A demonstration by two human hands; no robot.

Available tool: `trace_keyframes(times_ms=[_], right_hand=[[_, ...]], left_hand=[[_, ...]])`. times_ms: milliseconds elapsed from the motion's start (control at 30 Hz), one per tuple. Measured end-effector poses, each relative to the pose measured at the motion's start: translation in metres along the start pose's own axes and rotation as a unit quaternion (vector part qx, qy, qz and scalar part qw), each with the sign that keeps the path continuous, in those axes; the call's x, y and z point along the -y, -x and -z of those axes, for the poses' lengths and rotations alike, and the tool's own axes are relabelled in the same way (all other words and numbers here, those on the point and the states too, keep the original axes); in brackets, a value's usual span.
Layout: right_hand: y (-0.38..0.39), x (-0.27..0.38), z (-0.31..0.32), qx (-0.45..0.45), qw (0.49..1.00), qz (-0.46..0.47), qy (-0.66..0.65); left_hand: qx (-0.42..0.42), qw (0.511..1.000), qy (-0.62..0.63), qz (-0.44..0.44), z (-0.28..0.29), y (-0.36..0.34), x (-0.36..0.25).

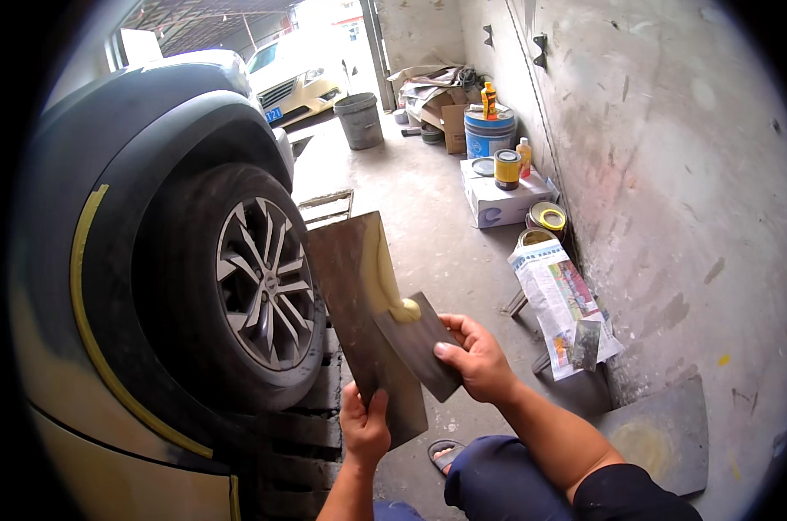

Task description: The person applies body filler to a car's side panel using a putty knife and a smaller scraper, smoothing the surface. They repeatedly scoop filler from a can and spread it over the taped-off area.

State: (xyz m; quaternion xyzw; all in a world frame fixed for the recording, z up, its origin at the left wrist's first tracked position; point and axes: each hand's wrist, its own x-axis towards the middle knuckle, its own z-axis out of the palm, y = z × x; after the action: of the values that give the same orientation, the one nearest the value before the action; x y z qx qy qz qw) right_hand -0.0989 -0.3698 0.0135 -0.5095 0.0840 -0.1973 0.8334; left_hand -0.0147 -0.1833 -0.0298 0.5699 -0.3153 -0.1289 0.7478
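Note:
My left hand (365, 427) grips the lower end of a long, flat metal mixing plate (345, 304), its thumb lying on the face. Along the plate's right edge runs a smear of pale yellow body filler (377, 265). My right hand (480, 358) pinches a smaller rectangular metal spreader (424, 343) between thumb and fingers. The spreader overlaps the plate, and a lump of filler sits at its upper corner. To the left stands a car's front wheel (267, 282) under a dark fender arch. Yellow masking tape (85, 260) follows the arch's outer edge.
Newspaper (556, 300) covers a stool at right, with a small metal sheet (586, 345) on it. Open cans (547, 217), a white box (504, 198) and a blue drum (489, 135) line the wall. A grey bucket (358, 120) stands farther back, near a white car (298, 74).

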Motion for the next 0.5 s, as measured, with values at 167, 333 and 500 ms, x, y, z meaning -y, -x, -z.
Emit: trace_keyframes(times_ms=[167,333,500], right_hand=[[-0.030,0.033,-0.009,0.014,0.998,0.044,-0.042],[-0.064,0.095,-0.004,0.026,0.980,0.146,-0.132],[-0.025,0.137,0.019,0.017,0.953,0.290,-0.083]], left_hand=[[0.041,0.980,-0.183,-0.068,0.030,0.012,0.002],[0.024,0.974,-0.214,-0.068,0.054,0.009,-0.007],[0.023,0.995,0.052,0.083,0.050,-0.002,-0.007]])
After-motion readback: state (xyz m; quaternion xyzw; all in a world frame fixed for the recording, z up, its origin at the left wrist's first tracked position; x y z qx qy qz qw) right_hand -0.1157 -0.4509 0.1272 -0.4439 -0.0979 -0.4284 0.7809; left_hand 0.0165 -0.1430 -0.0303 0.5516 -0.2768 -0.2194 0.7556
